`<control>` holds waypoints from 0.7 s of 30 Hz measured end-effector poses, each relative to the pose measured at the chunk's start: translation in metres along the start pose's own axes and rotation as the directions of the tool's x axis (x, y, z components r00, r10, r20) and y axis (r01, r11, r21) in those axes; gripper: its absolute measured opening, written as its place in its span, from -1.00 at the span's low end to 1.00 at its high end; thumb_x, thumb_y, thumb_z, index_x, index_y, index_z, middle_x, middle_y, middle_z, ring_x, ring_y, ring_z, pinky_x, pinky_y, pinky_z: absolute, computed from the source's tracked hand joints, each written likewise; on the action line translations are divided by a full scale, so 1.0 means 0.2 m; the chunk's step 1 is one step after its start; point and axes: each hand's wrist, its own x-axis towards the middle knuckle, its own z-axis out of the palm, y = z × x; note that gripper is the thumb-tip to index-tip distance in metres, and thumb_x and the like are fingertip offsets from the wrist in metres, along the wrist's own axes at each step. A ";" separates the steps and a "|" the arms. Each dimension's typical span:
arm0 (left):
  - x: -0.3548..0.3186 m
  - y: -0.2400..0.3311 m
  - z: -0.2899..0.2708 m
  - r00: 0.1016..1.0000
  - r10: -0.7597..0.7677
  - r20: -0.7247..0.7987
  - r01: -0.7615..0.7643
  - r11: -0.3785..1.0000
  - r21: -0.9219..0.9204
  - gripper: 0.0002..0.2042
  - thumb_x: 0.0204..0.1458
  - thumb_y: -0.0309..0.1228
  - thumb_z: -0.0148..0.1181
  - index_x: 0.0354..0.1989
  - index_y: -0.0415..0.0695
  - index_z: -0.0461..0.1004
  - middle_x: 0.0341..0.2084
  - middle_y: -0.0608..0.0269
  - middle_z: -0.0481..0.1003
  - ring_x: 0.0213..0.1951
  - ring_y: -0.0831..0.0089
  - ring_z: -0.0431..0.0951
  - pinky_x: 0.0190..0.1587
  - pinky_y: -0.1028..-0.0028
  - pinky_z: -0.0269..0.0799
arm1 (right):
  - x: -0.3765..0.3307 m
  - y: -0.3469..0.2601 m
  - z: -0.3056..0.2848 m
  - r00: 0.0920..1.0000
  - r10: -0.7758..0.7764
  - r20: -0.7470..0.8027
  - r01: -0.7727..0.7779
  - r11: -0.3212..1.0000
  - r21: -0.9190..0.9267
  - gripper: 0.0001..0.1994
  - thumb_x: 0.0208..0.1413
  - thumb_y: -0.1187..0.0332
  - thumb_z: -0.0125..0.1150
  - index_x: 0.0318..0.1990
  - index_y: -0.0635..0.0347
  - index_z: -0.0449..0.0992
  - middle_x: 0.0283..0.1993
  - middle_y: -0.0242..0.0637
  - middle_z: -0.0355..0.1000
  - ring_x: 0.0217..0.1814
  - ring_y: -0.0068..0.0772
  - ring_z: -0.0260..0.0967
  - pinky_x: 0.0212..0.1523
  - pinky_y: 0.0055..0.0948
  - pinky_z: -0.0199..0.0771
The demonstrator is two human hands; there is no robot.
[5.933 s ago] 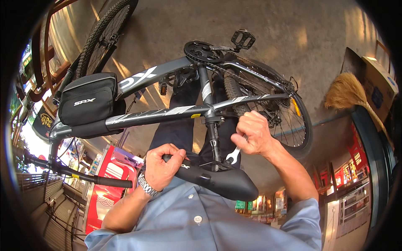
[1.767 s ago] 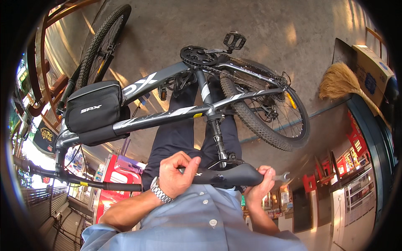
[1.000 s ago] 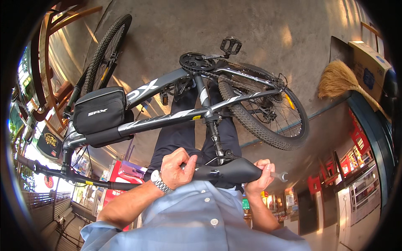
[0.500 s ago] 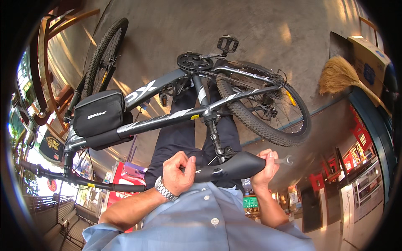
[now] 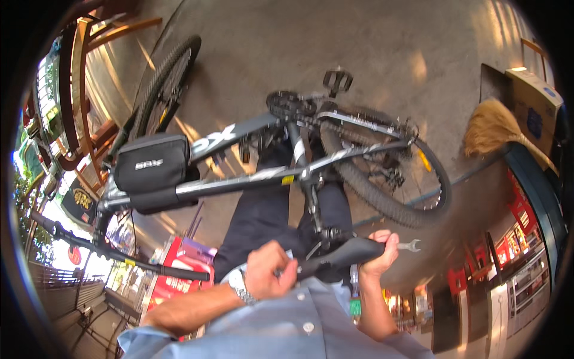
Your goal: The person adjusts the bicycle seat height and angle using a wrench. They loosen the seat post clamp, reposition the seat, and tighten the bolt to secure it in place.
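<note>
A dark grey bicycle [image 5: 239, 183] stands tilted away from me, its black saddle [image 5: 344, 256] close to my shirt. My left hand [image 5: 270, 269], blurred by motion and wearing a metal watch, is closed at the saddle's narrow nose. Around the saddle's wide rear end my right hand [image 5: 379, 254] is closed as well. From that same hand an open-end wrench [image 5: 410, 245] sticks out to the right. Below the saddle, the seat post [image 5: 311, 200] runs down into the frame.
A black bag [image 5: 152, 164] hangs on the top tube. The handlebar [image 5: 128, 261] reaches left, and the rear wheel [image 5: 388, 173] is at right. A straw broom [image 5: 493, 128] and a cardboard box [image 5: 536, 105] stand far right. Wooden furniture [image 5: 81, 90] is at far left.
The bicycle appears lower and slightly further right in the picture. The saddle's nose and my left hand have moved down and right, with both hands still on the saddle.
</note>
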 end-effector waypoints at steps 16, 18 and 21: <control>0.14 -0.32 0.23 0.498 -0.607 0.619 0.695 -0.147 -0.704 -0.62 0.25 -0.11 0.17 -0.06 -0.23 0.49 -0.19 0.12 0.58 -0.13 0.36 0.61 -0.04 0.38 0.53 | 0.09 -0.16 -0.18 0.945 0.322 -0.065 -0.323 0.947 -0.005 -0.71 0.31 0.20 0.01 -0.47 0.06 0.29 -0.51 -0.36 0.31 -0.52 -0.46 0.29 -0.48 -0.44 0.38; 0.14 -0.35 0.28 0.530 -0.548 0.647 0.661 -0.211 -0.720 -0.62 0.24 -0.15 0.19 -0.01 -0.26 0.48 -0.19 0.08 0.59 -0.10 0.27 0.62 0.01 0.34 0.51 | 0.13 -0.17 -0.22 0.944 0.330 -0.016 -0.330 0.943 -0.042 -0.71 0.30 0.19 0.02 -0.47 0.07 0.31 -0.51 -0.36 0.33 -0.53 -0.46 0.30 -0.50 -0.44 0.38; 0.13 -0.39 0.29 0.530 -0.565 0.633 0.694 -0.140 -0.706 -0.64 0.22 -0.16 0.23 -0.07 -0.25 0.52 -0.22 0.10 0.61 -0.10 0.27 0.62 0.03 0.33 0.49 | 0.15 -0.16 -0.23 0.936 0.350 0.024 -0.348 0.934 -0.077 -0.70 0.29 0.17 0.03 -0.47 0.09 0.34 -0.52 -0.36 0.35 -0.54 -0.46 0.31 -0.54 -0.44 0.37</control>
